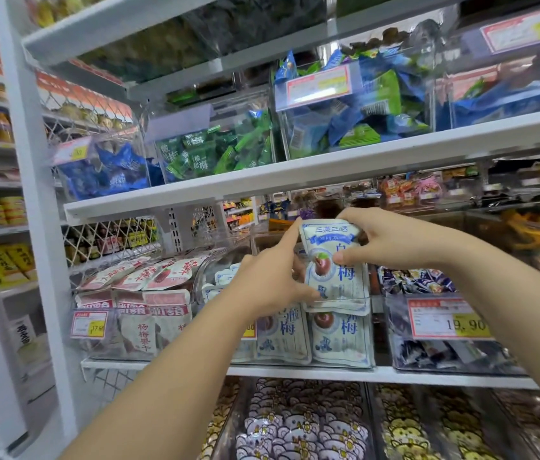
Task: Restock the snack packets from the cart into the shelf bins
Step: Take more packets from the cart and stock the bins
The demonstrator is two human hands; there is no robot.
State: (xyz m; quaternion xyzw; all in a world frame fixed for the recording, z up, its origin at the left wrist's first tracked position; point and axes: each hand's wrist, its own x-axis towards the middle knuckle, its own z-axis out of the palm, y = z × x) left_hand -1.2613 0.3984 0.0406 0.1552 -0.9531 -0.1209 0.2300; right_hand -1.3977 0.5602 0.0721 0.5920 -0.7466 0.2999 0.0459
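One packet (340, 277) | pinched between left hand (267, 287) and right hand (391, 239) (above bin (366, 302))

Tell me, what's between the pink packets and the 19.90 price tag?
In the head view, white-and-blue plum packets stand there in a clear bin. The left hand and right hand hold another plum packet above them.

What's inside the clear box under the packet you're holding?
The clear plastic bin holds more white-and-blue plum snack packets; two show at the front. The left hand covers its left side, and what lies behind is hidden.
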